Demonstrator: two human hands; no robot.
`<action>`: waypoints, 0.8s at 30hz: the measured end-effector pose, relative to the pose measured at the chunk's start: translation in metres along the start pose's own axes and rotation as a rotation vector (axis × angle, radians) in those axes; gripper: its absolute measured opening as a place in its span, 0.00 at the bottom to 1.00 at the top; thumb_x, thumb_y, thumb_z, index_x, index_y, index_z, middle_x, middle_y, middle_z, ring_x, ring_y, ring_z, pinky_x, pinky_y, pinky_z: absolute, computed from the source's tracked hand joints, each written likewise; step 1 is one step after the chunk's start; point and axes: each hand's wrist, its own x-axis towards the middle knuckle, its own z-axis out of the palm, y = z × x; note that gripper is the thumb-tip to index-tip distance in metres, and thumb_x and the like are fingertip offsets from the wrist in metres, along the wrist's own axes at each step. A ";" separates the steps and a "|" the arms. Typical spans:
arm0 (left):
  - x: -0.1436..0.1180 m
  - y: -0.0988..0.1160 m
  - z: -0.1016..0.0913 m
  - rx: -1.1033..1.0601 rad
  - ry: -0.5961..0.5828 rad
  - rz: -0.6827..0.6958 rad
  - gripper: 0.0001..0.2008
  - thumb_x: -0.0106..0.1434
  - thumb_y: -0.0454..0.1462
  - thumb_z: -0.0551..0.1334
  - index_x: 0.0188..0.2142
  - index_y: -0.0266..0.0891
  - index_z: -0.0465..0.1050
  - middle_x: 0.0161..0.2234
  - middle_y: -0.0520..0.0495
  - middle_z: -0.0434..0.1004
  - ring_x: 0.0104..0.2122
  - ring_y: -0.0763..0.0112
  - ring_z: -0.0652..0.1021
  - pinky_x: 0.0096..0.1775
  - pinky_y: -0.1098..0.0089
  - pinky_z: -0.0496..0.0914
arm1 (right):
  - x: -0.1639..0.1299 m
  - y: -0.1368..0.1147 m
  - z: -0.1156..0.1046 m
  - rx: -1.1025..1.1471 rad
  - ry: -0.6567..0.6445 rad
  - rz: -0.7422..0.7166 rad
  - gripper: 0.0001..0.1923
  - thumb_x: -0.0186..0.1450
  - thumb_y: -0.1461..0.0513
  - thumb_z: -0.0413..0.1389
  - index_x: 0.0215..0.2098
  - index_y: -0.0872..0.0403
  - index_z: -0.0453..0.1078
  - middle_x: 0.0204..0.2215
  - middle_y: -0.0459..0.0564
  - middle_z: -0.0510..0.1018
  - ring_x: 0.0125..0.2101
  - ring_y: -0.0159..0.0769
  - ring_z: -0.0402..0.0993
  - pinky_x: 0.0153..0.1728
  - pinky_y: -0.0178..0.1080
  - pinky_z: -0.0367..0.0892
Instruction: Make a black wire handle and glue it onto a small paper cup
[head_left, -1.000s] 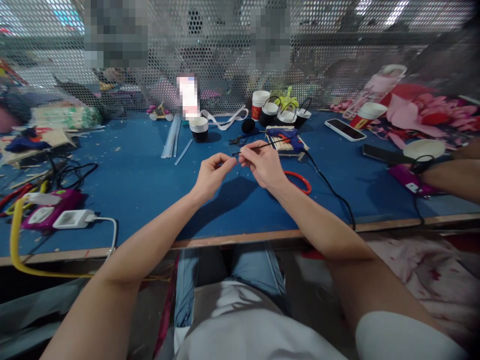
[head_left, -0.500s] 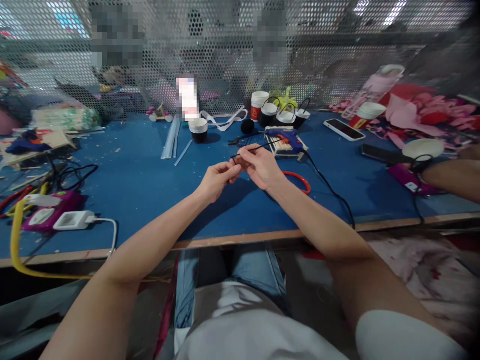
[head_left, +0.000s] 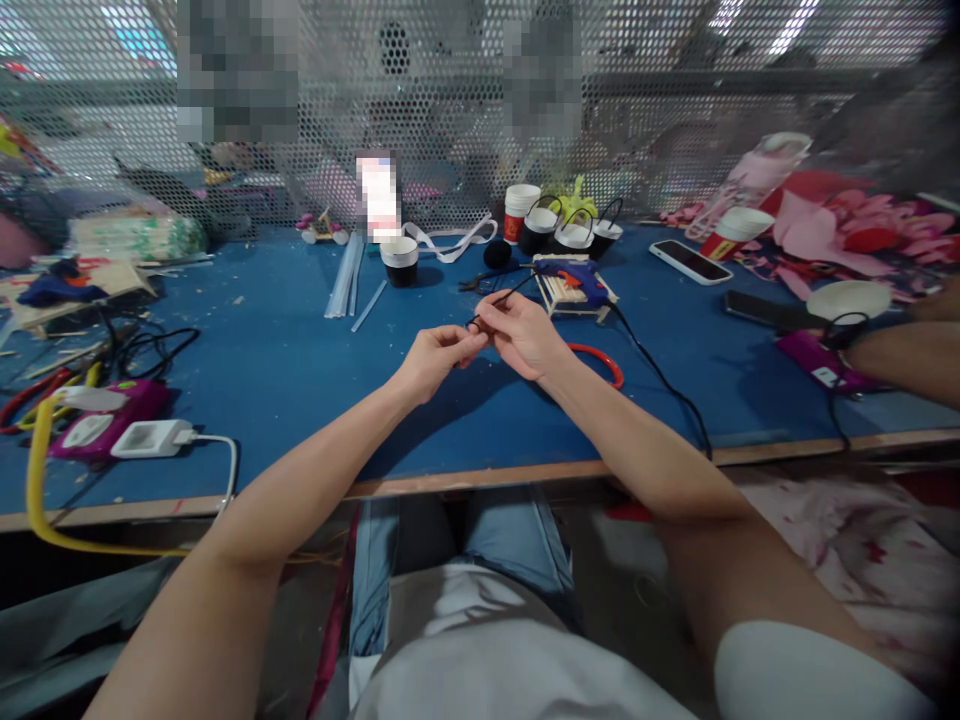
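Note:
Above the blue tabletop, a thin black cord [head_left: 515, 287] runs out past the fingers of my right hand [head_left: 521, 332], which pinches it. My left hand [head_left: 436, 360] is closed with thumb and fingertips together on the cord's nearer end, close beside the right fingertips. A small dark bend of the cord shows between the two hands; the rest is hidden by the fingers. Just beyond my right hand, a blue glue gun [head_left: 581, 275] lies on a small wooden stick rack [head_left: 559, 297]. Part of a red ring-shaped piece [head_left: 606, 362] shows by my right wrist.
A black-and-white paper cup [head_left: 400, 262] stands beside clear glue sticks [head_left: 345, 280]. More black cups [head_left: 538, 232] with handles are at the back. Pliers [head_left: 480, 284], a white phone [head_left: 690, 262] and a purple power strip [head_left: 112, 420] lie around. Another person's arm [head_left: 904, 350] reaches in at right.
The cord's free end has swung and now slants more steeply, with less of it showing beyond my right hand. Both hands stay almost in place.

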 end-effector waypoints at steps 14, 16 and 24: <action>0.005 0.004 -0.014 0.133 -0.096 -0.082 0.15 0.47 0.45 0.67 0.22 0.35 0.70 0.18 0.54 0.63 0.18 0.83 0.61 0.20 0.77 0.52 | 0.000 -0.002 -0.002 0.017 -0.026 0.068 0.20 0.46 0.57 0.67 0.28 0.54 0.62 0.22 0.39 0.68 0.24 0.27 0.69 0.24 0.33 0.66; 0.006 0.004 -0.016 0.128 -0.121 -0.082 0.15 0.47 0.45 0.67 0.23 0.35 0.71 0.19 0.53 0.64 0.18 0.83 0.62 0.20 0.77 0.52 | 0.000 -0.003 -0.003 0.012 -0.028 0.076 0.18 0.47 0.58 0.66 0.28 0.54 0.62 0.22 0.39 0.68 0.24 0.26 0.68 0.25 0.33 0.66; 0.007 0.007 -0.020 0.002 -0.247 -0.156 0.13 0.48 0.44 0.67 0.22 0.35 0.70 0.21 0.52 0.67 0.19 0.83 0.62 0.21 0.76 0.54 | 0.001 -0.005 -0.007 0.007 -0.014 0.139 0.16 0.50 0.60 0.65 0.29 0.55 0.62 0.22 0.40 0.69 0.23 0.25 0.69 0.23 0.30 0.66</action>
